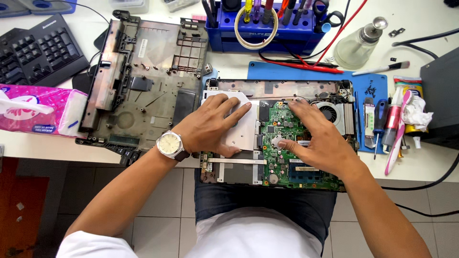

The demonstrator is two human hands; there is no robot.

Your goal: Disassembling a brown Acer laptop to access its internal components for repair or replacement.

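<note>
In the middle of the frame, an opened laptop (277, 91) is being pressed flat. Its white drive (241, 131) is being covered by the open left hand (208, 126); its green board (282, 165) is being touched by the open right hand (318, 138).

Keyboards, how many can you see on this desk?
1: a black keyboard at the far left of the desk, beside the detached laptop bottom cover. The opened laptop under both hands shows only its board; another keyboard may lie out of frame.
</note>
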